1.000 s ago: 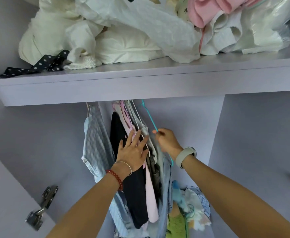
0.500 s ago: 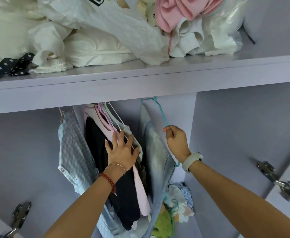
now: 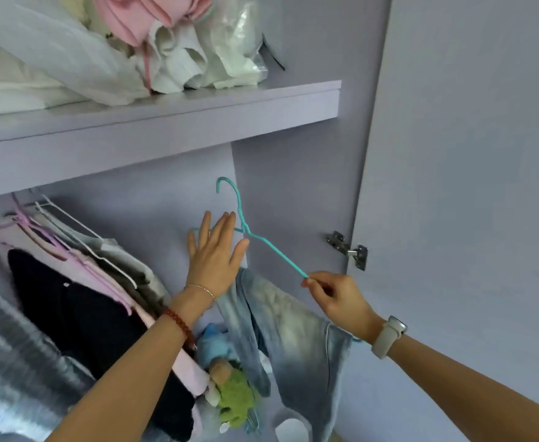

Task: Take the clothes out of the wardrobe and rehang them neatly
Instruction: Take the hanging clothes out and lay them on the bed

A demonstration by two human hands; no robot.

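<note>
Lilac wardrobe [image 3: 293, 193] fills the view, door hinge [image 3: 348, 248] at its right edge. Right hand [image 3: 335, 298] pinches the arm of a teal hanger [image 3: 271, 250], its hook clear of the rail; jeans [image 3: 290, 323] drape from it. Left hand [image 3: 213, 250] is spread flat, fingers straight, beside the hook. Dark and pink clothes [image 3: 79, 298] hang left. Shelf [image 3: 166, 122] above holds heaped white and pink laundry [image 3: 127, 46].
</note>
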